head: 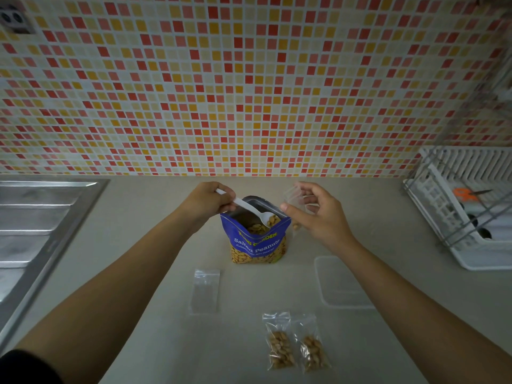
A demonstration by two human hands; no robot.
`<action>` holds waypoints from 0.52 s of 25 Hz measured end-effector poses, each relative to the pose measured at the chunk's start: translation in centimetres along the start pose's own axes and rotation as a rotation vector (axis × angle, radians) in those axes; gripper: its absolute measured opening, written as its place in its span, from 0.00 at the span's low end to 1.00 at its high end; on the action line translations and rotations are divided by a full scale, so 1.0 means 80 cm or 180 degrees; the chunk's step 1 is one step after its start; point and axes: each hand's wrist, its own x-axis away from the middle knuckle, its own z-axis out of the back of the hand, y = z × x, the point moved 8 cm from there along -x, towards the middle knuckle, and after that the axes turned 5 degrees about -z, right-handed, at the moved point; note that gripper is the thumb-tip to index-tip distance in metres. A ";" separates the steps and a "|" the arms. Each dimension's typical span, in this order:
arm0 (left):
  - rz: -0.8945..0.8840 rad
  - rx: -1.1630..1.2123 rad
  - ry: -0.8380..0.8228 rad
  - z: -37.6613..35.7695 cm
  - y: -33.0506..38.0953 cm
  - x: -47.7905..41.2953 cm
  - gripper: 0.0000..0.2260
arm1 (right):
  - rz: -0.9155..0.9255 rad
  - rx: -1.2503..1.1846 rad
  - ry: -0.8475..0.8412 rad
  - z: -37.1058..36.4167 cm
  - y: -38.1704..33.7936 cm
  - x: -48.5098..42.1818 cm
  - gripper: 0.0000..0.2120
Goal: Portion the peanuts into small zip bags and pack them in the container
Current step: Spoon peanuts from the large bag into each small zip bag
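Observation:
A blue bag of salted peanuts stands open on the counter. My left hand grips a white plastic spoon whose bowl, loaded with peanuts, is over the bag's mouth. My right hand pinches a small clear zip bag just right of the peanut bag, with a few peanuts at its bottom. One flat, unfilled zip bag lies in front. Two filled zip bags lie side by side nearer to me. A clear plastic container sits to the right.
A steel sink drainboard fills the left side. A white dish rack with orange-handled scissors stands at the right. A mosaic-tiled wall rises behind the beige counter.

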 end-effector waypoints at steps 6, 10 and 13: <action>0.0237 0.0381 0.0277 0.026 -0.025 0.005 0.05 | 0.0065 0.0137 0.0029 -0.004 -0.004 0.002 0.26; 0.0280 0.0526 0.0407 0.044 -0.039 0.008 0.04 | 0.0105 0.0135 0.0041 -0.010 0.000 0.006 0.24; 0.0243 0.0488 0.0439 0.051 -0.039 0.012 0.06 | 0.0143 0.0241 0.0008 -0.015 0.002 0.008 0.25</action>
